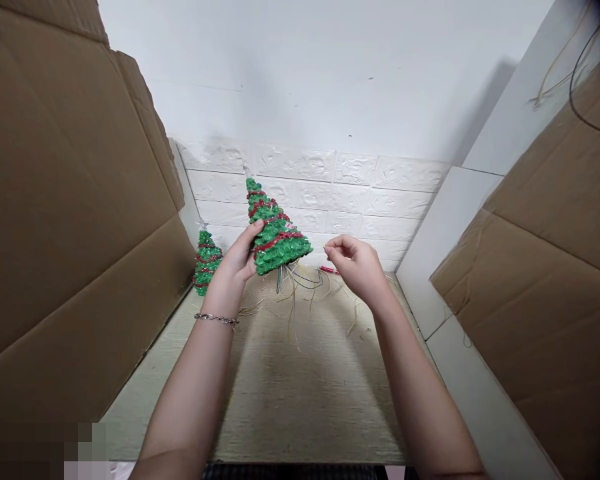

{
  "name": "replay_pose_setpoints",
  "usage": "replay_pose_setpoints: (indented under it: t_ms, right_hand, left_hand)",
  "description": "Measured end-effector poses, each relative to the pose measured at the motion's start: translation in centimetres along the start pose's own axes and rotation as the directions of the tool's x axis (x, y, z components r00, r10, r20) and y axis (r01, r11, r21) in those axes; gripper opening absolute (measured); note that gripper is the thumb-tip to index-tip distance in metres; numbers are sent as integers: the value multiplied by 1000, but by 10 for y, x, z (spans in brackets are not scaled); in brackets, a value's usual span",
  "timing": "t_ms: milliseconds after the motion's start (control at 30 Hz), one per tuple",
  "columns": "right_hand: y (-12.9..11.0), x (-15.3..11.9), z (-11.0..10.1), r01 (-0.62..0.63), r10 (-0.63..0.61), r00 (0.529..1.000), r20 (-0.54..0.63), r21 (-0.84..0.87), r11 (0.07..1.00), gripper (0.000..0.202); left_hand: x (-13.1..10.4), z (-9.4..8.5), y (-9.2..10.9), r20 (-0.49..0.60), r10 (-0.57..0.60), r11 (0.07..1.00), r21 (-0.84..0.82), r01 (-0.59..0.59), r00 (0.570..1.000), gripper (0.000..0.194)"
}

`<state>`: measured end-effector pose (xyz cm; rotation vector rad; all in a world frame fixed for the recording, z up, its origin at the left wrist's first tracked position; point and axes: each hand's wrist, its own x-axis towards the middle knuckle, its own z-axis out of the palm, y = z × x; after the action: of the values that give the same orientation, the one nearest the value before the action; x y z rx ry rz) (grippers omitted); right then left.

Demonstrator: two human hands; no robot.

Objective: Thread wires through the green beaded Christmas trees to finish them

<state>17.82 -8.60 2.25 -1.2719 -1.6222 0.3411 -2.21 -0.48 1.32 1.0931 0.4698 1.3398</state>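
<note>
A small green Christmas tree (283, 247) with red garland and a clear tip is held tilted above the table, its top leaning left. My left hand (243, 253) is wrapped round its left side, thumb on the front. Thin yellow, white and dark green wires (293, 283) hang from the tree's base. To the right of the base, my right hand (353, 263) pinches the end of a thin yellowish wire between thumb and fingers.
Another decorated green tree (207, 267) stands at the back left of the table (300, 413). A red pen-like object (329, 270) lies behind my right hand. Cardboard sheets (70, 200) (545, 280) flank both sides, and a white brick-patterned wall (350, 200) closes the back.
</note>
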Motion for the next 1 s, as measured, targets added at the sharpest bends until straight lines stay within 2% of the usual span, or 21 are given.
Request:
replay_pose_setpoints:
  t_ms: [67, 133, 233, 300, 367, 433, 533, 600, 667, 800, 933, 1000]
  right_hand:
    - [-3, -1, 3, 142, -146, 989, -34, -96, 985, 13]
    - [-6, -3, 6, 265, -270, 963, -6, -168, 949, 15]
    - [-9, -4, 6, 332, -316, 943, 105, -197, 923, 18]
    - [-9, -6, 1, 278, -247, 952, 182, -172, 945, 20]
    - [-8, -7, -9, 168, -125, 957, 261, -149, 974, 31]
    - [-4, -8, -18, 67, -16, 940, 342, -140, 988, 38]
    - [4, -6, -26, -28, 35, 899, 436, -22, 999, 29]
    - [8, -3, -26, -83, 29, 903, 429, 108, 991, 22]
    - [11, 0, -22, -110, 44, 930, 366, 164, 980, 14]
    - [4, -1, -8, -62, 39, 964, 262, 78, 995, 12]
    - [-12, -7, 3, 100, -82, 963, 256, -59, 993, 16]
    - [-16, -10, 0, 127, -98, 957, 273, -93, 987, 17]
  left_hand:
    - [-1, -2, -1, 59, -26, 999, 29, 25, 998, 38]
    - [-2, -2, -2, 120, -50, 997, 63, 43, 991, 39]
    - [-2, -2, -2, 174, -49, 996, 87, 34, 983, 37]
    - [-2, -2, -1, 180, -29, 997, 72, 16, 983, 37]
    - [-2, -4, 0, 164, -9, 999, 51, 1, 986, 36]
    - [-2, -7, 1, 132, 4, 999, 37, -9, 991, 34]
    - [-2, -11, 3, 111, 0, 999, 40, -4, 994, 35]
    - [-3, -13, 4, 128, -6, 998, 55, -1, 992, 38]
    - [-4, -13, 5, 151, -17, 997, 75, 5, 988, 42]
    - [-6, -9, 5, 188, -52, 992, 124, 29, 981, 48]
    - [-5, -6, 4, 229, -63, 987, 156, 27, 971, 50]
    - [-5, -7, 3, 233, -56, 986, 169, 16, 971, 47]
